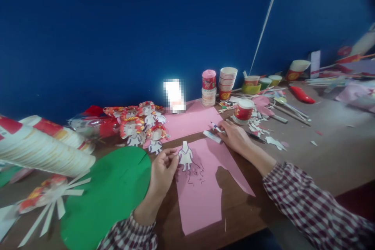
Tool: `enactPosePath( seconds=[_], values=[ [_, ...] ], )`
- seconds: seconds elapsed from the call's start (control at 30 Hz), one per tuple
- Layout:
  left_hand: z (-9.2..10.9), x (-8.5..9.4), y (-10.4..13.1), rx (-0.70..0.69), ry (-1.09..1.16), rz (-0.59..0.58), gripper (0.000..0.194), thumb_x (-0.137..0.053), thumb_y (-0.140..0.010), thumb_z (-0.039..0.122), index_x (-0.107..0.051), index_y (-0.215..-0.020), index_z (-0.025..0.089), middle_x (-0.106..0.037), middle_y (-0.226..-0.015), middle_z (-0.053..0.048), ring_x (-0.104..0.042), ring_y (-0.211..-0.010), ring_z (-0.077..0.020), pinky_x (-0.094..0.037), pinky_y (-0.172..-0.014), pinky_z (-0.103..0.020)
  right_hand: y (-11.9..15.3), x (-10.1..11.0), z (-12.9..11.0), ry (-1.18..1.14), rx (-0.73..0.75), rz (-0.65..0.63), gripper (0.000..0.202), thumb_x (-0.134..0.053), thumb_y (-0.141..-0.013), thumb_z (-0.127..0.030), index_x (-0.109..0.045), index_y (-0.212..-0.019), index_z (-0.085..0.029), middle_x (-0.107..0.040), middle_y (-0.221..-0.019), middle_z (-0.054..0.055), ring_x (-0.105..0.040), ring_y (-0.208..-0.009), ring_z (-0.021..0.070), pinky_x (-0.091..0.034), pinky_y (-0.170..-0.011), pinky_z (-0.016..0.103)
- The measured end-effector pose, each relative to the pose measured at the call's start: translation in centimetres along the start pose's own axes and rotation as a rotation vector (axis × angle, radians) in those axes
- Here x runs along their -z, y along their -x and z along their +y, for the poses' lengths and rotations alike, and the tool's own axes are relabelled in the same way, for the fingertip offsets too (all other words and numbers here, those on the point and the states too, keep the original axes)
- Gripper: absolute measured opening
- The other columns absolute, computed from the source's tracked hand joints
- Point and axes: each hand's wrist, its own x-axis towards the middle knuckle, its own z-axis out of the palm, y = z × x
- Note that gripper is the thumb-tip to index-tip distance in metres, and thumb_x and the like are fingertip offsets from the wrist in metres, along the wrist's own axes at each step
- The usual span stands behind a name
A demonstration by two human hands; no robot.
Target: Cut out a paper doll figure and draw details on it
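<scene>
Between the thumb and fingers of my left hand (164, 170) is a white paper doll cutout (185, 157), a headless body in a dress with dark outlines. It is over a pink paper sheet (202, 207) that has a piece cut from its right side and dark scribbles. My right hand (236, 137) is closed around a white-and-dark pen (216, 127), fingertips low by the table. Just beside those fingers lies a white flat stick (212, 136), its kind unclear. Several finished paper dolls (131, 129) with red-and-yellow hair are heaped beyond my left hand.
A green paper oval (108, 199) lies left, beside stacked paper cups (43, 150). More cups (227, 82) stand at the back near the blue wall. A paper cup (244, 110), paper scraps (258, 128) and a red pepper-shaped object (301, 94) are on the right.
</scene>
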Motion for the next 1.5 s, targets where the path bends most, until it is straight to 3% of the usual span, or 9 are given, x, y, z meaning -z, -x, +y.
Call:
enactPosePath(
  seconds=[0.17,0.37,0.57,0.7,0.83,0.9,1.03,1.37,1.5],
  values=[
    [-1.0,-0.3,0.2,-0.152,-0.193,-0.026,0.027,-0.064,-0.076,0.033,-0.059,-0.096,0.015,-0.067,-0.075,-0.003,-0.066,-0.061,-0.0143,-0.054,-0.055,-0.023,0.0,-0.4,0.2,-0.023,-0.016,0.067,0.019,-0.055,-0.086,-0.027,-0.060,-0.102,-0.018,-0.064,-0.098,0.007,-0.062,-0.081,0.0175,-0.043,-0.068,0.025],
    [-1.8,-0.3,0.3,-0.179,-0.324,-0.116,0.020,-0.056,-0.083,0.030,-0.059,-0.098,0.018,-0.068,-0.076,-0.003,-0.068,-0.064,-0.0161,-0.053,-0.055,-0.023,0.0,-0.4,0.2,-0.048,0.020,0.146,0.017,-0.057,-0.083,-0.025,-0.061,-0.098,-0.018,-0.066,-0.093,0.005,-0.063,-0.082,0.0183,-0.044,-0.066,0.025],
    [-1.4,-0.4,0.7,-0.318,-0.504,-0.051,0.018,-0.053,-0.085,0.034,-0.060,-0.091,0.019,-0.068,-0.077,-0.003,-0.066,-0.066,-0.0156,-0.051,-0.060,-0.024,0.3,0.2,-0.2,-0.097,0.036,0.212,0.017,-0.056,-0.083,-0.026,-0.062,-0.096,-0.017,-0.068,-0.089,0.006,-0.063,-0.073,0.0171,-0.044,-0.063,0.026],
    [0.5,0.8,0.5,-0.468,-0.714,0.055,0.021,-0.050,-0.086,0.034,-0.063,-0.084,0.018,-0.069,-0.081,-0.005,-0.064,-0.071,-0.0157,-0.049,-0.067,-0.025,1.0,1.3,-0.6,-0.161,0.084,0.252,0.015,-0.056,-0.083,-0.024,-0.062,-0.095,-0.017,-0.067,-0.086,0.006,-0.062,-0.070,0.0167,-0.044,-0.064,0.026],
    [3.2,4.3,-1.9,-0.378,-0.989,0.175,0.023,-0.051,-0.084,0.038,-0.066,-0.086,0.021,-0.071,-0.085,-0.003,-0.064,-0.074,-0.0168,-0.045,-0.068,-0.025,2.5,2.7,-0.8,-0.207,0.183,0.230,0.018,-0.055,-0.085,-0.026,-0.061,-0.100,-0.018,-0.066,-0.090,0.006,-0.062,-0.075,0.0174,-0.046,-0.067,0.027],
    [4.0,6.3,-3.8,-0.241,-1.141,0.261,0.025,-0.050,-0.084,0.039,-0.066,-0.093,0.022,-0.071,-0.095,-0.004,-0.064,-0.085,-0.0196,-0.044,-0.071,-0.026,3.3,3.2,-0.9,-0.211,0.198,0.213,0.017,-0.055,-0.085,-0.026,-0.060,-0.100,-0.018,-0.066,-0.091,0.005,-0.061,-0.073,0.0165,-0.046,-0.068,0.027],
    [3.8,8.9,-7.1,-0.011,-1.215,0.223,0.028,-0.052,-0.082,0.041,-0.069,-0.094,0.022,-0.071,-0.100,-0.006,-0.064,-0.090,-0.0226,-0.043,-0.068,-0.027,4.9,3.8,-0.9,-0.227,0.180,0.168,0.018,-0.055,-0.085,-0.025,-0.059,-0.101,-0.019,-0.066,-0.094,0.004,-0.062,-0.073,0.0159,-0.046,-0.066,0.026],
    [2.5,7.9,-10.3,0.109,-1.154,0.132,0.017,-0.059,-0.073,0.032,-0.066,-0.066,0.018,-0.068,-0.073,-0.008,-0.064,-0.076,-0.0237,-0.040,-0.060,-0.027,6.6,4.6,-0.5,-0.228,0.171,0.079,0.015,-0.054,-0.085,-0.027,-0.059,-0.098,-0.020,-0.064,-0.091,0.004,-0.062,-0.075,0.0170,-0.045,-0.066,0.027],
    [2.3,7.8,-11.3,0.147,-1.030,0.139,0.023,-0.064,-0.067,0.039,-0.063,-0.062,0.016,-0.063,-0.064,-0.007,-0.063,-0.068,-0.0236,-0.040,-0.056,-0.027,6.6,4.7,-0.5,-0.228,0.171,0.058,0.016,-0.053,-0.086,-0.028,-0.059,-0.098,-0.020,-0.064,-0.092,0.004,-0.062,-0.074,0.0165,-0.045,-0.066,0.027]
  ],
)
